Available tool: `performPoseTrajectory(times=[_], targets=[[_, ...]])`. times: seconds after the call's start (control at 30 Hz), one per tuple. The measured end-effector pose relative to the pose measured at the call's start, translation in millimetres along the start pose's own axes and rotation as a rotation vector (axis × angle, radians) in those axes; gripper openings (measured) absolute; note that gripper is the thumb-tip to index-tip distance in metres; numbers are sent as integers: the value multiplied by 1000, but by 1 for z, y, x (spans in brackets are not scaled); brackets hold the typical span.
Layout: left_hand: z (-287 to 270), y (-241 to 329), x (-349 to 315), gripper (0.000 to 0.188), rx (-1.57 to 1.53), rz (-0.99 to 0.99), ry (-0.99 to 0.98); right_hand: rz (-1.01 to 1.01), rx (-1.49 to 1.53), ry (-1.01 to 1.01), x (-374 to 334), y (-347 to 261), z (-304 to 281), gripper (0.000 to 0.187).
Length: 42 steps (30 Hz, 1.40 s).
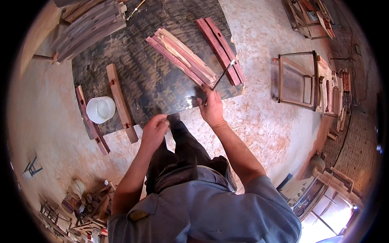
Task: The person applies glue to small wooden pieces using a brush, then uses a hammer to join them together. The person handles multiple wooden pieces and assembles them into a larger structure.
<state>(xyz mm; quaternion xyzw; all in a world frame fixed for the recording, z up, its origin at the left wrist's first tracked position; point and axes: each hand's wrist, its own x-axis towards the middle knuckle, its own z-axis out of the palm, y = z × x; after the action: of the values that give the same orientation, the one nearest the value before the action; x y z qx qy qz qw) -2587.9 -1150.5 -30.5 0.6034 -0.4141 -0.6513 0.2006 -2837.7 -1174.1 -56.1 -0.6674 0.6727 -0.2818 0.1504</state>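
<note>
My right hand (211, 106) grips a thin dark metal tool (223, 74) whose tip reaches up toward a pair of reddish wood pieces (221, 50) on a dark patterned board (146, 60). Beside it lies a bundle of several reddish and pale wood strips (182, 56). My left hand (154, 129) hovers lower, near the board's front edge, its fingers curled; whether it pinches something small I cannot tell.
A white bowl (100, 109) sits between two long notched wood rails (119, 103) (91, 121) at the board's left. Stacked timber (89, 26) lies at the top left. A wooden frame (298, 79) stands to the right on the dusty floor.
</note>
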Motion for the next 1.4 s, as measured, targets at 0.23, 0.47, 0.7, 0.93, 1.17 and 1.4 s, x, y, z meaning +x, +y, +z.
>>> performPoseTrajectory(times=[0.23,0.47,0.7,0.93,1.17,1.4], targets=[[-1,-6,7,29,-10,-6,-18,-41,42,-40,-3,-6,0,45],[3,1,15,27,-24,4,-12,-128,-50,-21,9,6,5,46],[5,-1,18,26,-32,6,-8,-128,-55,-19,16,3,10,45],[13,8,27,30,-83,4,6,-141,-122,-15,21,-1,16,44],[14,19,41,29,-91,-37,-33,-125,-126,-43,28,3,27,37],[27,40,73,34,-539,-139,1,-51,124,-94,6,-46,0,34]])
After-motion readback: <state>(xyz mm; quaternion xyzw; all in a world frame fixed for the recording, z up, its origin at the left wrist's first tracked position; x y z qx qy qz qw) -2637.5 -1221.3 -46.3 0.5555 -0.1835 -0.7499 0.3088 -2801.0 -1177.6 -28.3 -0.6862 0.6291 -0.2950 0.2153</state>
